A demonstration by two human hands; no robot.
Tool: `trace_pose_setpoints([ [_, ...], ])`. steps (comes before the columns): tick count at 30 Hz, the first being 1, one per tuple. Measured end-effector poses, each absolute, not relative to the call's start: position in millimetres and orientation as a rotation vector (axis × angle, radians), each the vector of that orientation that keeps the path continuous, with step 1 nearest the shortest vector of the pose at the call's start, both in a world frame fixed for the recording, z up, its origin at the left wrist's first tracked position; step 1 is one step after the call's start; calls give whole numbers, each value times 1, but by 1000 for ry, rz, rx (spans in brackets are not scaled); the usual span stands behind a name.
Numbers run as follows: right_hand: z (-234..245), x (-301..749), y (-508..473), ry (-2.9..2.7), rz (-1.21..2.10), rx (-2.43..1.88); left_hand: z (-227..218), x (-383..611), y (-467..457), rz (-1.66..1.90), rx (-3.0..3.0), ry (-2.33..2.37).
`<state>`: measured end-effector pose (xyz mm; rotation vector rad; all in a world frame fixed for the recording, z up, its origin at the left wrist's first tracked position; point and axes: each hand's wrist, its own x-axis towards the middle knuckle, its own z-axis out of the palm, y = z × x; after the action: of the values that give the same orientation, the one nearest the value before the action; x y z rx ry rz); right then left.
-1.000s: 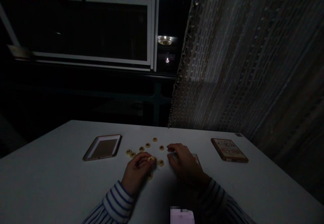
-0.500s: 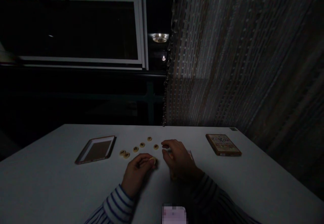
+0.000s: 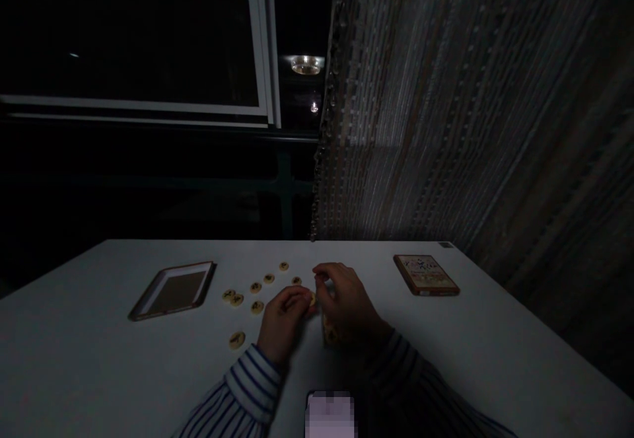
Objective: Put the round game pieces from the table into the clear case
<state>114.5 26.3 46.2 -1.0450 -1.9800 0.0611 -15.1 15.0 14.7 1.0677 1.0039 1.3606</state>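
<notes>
My left hand (image 3: 283, 324) pinches a round wooden Chinese chess piece (image 3: 312, 298) between thumb and fingers. Close beside it on the right, my right hand (image 3: 349, 299) is curled, thumb against fingertips; whether anything is in that pinch I cannot make out. Beneath the right hand, a container (image 3: 325, 336) with more pieces shows only at its left edge, the rest being covered. Several loose pieces lie beyond and to the left of my left hand, among them one far piece (image 3: 284, 266), one near the fingers (image 3: 296, 281) and one by the left sleeve (image 3: 236, 339).
A shallow open box lid (image 3: 208, 286) lies at the left of the white table (image 3: 89, 345). At the right is a flat box with a printed cover (image 3: 426, 275). A phone-like object (image 3: 331, 415) sits at the near edge. A bead curtain (image 3: 396, 127) hangs behind.
My left hand has moved up and right, bringing its piece close to my right hand. Two pieces it had hidden now show on the table. The view has shifted slightly.
</notes>
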Motion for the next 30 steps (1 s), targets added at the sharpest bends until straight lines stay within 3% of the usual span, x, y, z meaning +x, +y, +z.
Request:
trace_pose_setpoints([
  [30, 44, 144, 32, -2608, 155, -993, 2, -11, 3, 1339, 1107, 1101],
])
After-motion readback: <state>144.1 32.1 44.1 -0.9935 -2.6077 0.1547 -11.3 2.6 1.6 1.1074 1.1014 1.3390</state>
